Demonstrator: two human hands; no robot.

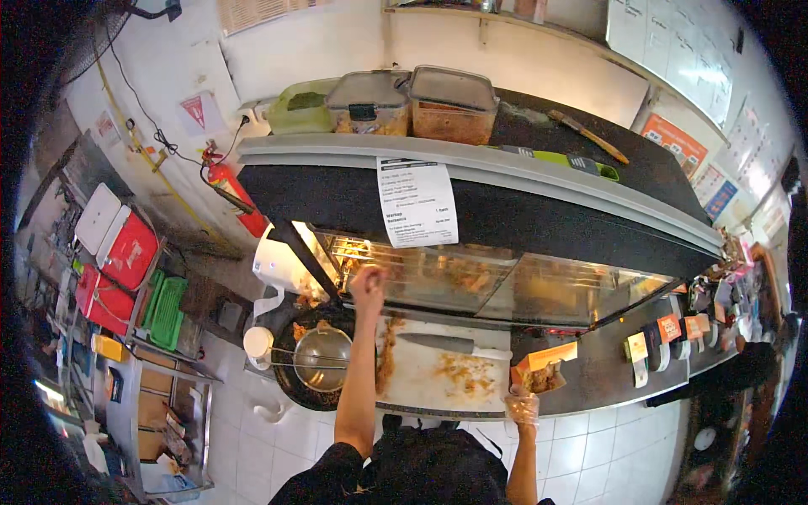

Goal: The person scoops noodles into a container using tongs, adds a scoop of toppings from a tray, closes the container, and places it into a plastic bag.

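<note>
My bare left hand (368, 283) is raised at the left part of a lit glass food-warming cabinet (435, 271); its blurred fingers look curled, and whether they touch the glass door is unclear. My right hand (522, 407), in a clear plastic glove, grips an orange paper food box (544, 361) at the counter's front edge. Brown food shows inside this box, whose lid flap stands up. Between my arms lies a white cutting board (429, 379) smeared with brown crumbs. A knife (442, 344) with a white handle rests along its far side.
Left of the board, a metal strainer (322, 358) sits over a dark pan (287, 379). A printed receipt (418, 202) hangs from the cabinet front. Lidded plastic containers (453, 113) stand on top. Several order slips (637, 360) line the right counter. A fire extinguisher (235, 196) is at left.
</note>
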